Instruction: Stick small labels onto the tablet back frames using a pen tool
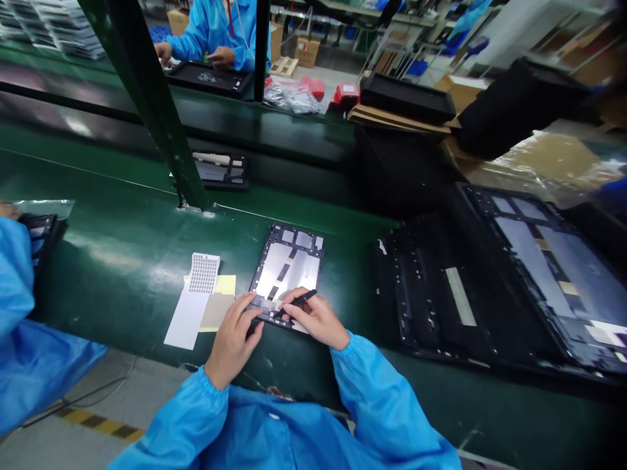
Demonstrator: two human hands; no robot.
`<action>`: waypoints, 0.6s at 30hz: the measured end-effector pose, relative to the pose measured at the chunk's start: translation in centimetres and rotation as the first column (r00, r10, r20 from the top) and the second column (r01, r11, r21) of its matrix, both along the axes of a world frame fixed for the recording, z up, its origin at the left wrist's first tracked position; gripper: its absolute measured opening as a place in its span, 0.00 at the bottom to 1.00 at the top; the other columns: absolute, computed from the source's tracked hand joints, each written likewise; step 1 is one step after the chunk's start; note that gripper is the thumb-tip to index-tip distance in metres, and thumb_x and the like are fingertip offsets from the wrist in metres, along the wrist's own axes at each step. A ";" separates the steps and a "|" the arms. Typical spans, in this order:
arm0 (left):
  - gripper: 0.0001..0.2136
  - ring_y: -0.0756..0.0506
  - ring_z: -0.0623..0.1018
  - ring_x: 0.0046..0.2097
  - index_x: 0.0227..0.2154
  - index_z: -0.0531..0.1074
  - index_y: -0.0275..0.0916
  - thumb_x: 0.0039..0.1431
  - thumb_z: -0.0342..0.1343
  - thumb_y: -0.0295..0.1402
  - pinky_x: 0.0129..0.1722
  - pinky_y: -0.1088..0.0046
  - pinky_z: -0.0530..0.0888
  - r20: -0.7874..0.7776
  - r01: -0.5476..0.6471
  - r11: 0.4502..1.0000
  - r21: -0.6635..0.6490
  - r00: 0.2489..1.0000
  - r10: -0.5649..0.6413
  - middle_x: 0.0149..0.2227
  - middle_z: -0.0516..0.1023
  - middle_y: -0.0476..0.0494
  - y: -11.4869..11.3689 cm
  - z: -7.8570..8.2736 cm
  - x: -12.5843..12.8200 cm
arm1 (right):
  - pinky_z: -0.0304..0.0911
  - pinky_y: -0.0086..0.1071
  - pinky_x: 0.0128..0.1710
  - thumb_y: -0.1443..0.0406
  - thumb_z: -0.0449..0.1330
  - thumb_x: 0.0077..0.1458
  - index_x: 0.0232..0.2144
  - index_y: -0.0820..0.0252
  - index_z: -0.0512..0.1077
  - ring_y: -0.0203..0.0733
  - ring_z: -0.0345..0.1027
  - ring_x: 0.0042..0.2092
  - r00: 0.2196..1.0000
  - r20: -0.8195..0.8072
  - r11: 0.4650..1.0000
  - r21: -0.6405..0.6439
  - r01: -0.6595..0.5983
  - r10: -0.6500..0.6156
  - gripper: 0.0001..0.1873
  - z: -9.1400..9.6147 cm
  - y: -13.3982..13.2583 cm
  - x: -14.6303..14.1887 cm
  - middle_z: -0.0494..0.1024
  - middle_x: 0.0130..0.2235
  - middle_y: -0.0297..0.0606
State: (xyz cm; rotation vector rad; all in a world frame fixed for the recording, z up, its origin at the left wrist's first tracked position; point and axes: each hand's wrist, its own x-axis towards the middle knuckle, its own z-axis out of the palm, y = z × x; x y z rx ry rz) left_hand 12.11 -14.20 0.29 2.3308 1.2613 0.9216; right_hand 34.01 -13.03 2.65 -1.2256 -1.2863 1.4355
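Observation:
A dark tablet back frame (289, 267) with silver panels lies on the green bench in front of me. My left hand (234, 339) rests on its near left corner, fingers curled and pressing down on the frame's edge. My right hand (316, 320) is closed in a pinch round a thin black tool (296, 303), whose tip touches the frame's near edge. Just left of the frame lie a white sticker sheet with a dotted grid (194, 299) and a yellow sheet (220, 301) under it.
A stack of black trays with more frames (490, 287) fills the bench at right. A green post (151, 104) stands behind. Another frame (220, 168) lies on the far belt. A person in a blue coat (215, 32) works across; a blue sleeve (14, 287) is at left.

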 end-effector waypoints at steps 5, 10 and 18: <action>0.12 0.40 0.72 0.62 0.51 0.67 0.42 0.66 0.52 0.26 0.60 0.55 0.74 -0.008 0.005 1.000 0.001 1.000 -0.005 0.59 0.71 0.38 0.0 0.1 0.0 | 0.73 0.38 0.37 0.51 0.63 0.59 0.35 0.56 0.71 0.43 0.78 0.32 0.999 0.030 1.000 0.018 -0.021 0.021 0.15 0.0 0.0 0.0 0.77 0.30 0.35; 0.12 0.40 0.73 0.61 0.50 0.68 0.41 0.66 0.52 0.25 0.59 0.56 0.74 0.004 0.002 1.000 0.018 1.000 -0.002 0.58 0.72 0.38 0.0 0.2 0.0 | 0.74 0.35 0.36 0.51 0.63 0.59 0.36 0.57 0.71 0.41 0.78 0.32 0.999 0.026 0.998 0.055 -0.027 0.025 0.15 -0.3 0.0 -0.1 0.77 0.31 0.35; 0.12 0.39 0.74 0.60 0.50 0.68 0.42 0.65 0.53 0.25 0.58 0.55 0.75 0.019 -0.001 1.000 0.018 1.000 0.000 0.58 0.72 0.38 0.1 0.0 0.0 | 0.74 0.33 0.35 0.53 0.62 0.61 0.36 0.57 0.72 0.40 0.78 0.31 0.997 0.065 0.994 0.102 -0.038 0.032 0.14 -0.7 -0.1 -0.1 0.77 0.31 0.35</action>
